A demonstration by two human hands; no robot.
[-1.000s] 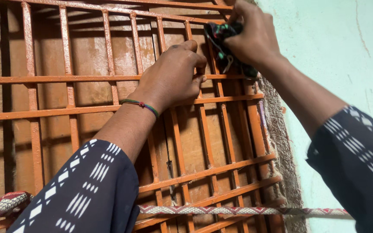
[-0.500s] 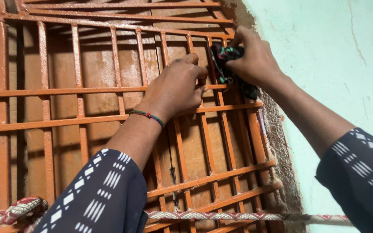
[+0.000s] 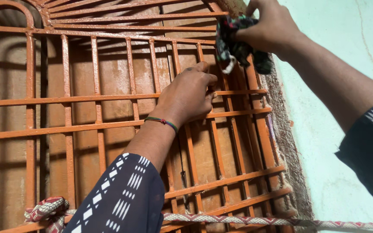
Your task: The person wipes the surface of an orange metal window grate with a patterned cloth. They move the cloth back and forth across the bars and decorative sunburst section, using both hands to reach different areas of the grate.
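Note:
An orange metal window grille (image 3: 109, 97) fills the view, with closed brown wooden shutters behind it. My left hand (image 3: 188, 95) grips a vertical bar near the grille's right side; a thin coloured thread band circles that wrist. My right hand (image 3: 270, 26) is up at the top right corner, shut on a dark cloth (image 3: 234, 45) with green and white patches, which it presses against the bars. Both my sleeves are dark with white dashes.
A woven patterned rope (image 3: 247, 221) runs along the bottom of the grille and is bunched at the lower left (image 3: 46, 209). A pale green plastered wall (image 3: 342, 129) lies to the right, with a rough crumbling edge (image 3: 288, 146) beside the frame.
My right hand has moved the cloth up toward the grille's top right corner. My left hand keeps its grip on the same bar. The view has shifted, showing the arched top left.

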